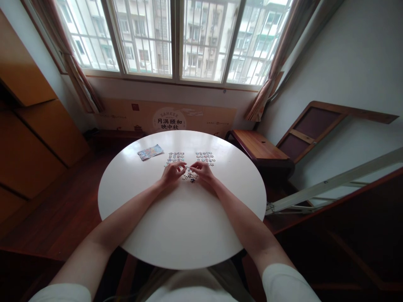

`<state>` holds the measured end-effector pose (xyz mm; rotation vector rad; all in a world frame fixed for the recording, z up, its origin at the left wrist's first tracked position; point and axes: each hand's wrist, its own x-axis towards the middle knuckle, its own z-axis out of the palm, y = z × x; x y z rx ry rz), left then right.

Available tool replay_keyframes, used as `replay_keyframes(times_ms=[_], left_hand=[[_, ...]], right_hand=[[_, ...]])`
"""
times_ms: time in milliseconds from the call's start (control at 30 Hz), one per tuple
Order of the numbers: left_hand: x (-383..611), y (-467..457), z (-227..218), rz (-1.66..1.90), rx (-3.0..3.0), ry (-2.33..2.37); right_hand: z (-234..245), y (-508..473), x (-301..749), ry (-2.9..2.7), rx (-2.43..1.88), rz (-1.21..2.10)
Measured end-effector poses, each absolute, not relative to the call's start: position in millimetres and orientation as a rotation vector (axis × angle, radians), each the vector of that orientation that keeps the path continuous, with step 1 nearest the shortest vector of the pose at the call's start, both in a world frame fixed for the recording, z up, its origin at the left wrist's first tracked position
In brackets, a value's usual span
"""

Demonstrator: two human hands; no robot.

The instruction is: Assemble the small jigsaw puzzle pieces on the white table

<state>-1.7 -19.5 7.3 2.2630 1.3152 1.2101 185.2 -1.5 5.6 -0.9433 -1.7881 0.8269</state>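
Note:
My left hand (pixel 173 171) and my right hand (pixel 203 169) face each other over the table, fingertips close together. Thumb and index finger of my right hand are pinched at what looks like a small jigsaw puzzle piece. The left hand's fingers are curled into a pinch too; what lies between them is too small to make out. Below the fingertips is a loose pile of puzzle pieces (pixel 191 176). Beyond my left hand, several pieces (pixel 176 156) lie in rows. A similar group of rows (pixel 205 156) lies beyond my right hand.
A colourful printed picture sheet (pixel 150 152) lies at the far left of the round white table (pixel 182 230). A wooden stool or bench (pixel 260 144) stands behind the table at right. A long printed carton (pixel 126 115) leans under the window. Cabinets (pixel 47 147) stand at left.

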Motion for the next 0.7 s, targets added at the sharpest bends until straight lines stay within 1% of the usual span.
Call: replay_keyframes(times_ms=[367, 500, 700], left_hand=[[-4, -16, 6, 1.193, 2.326, 1.309], [-11, -14, 7, 1.076, 2.520, 1.364], [-18, -14, 14, 0.867, 2.823, 1.270]], right_hand=[[3, -3, 184, -1.800, -0.917, 0.879], [2, -1, 185, -1.758, -0.930, 0.897], [3, -1, 185, -1.778, -0.950, 0.872]])
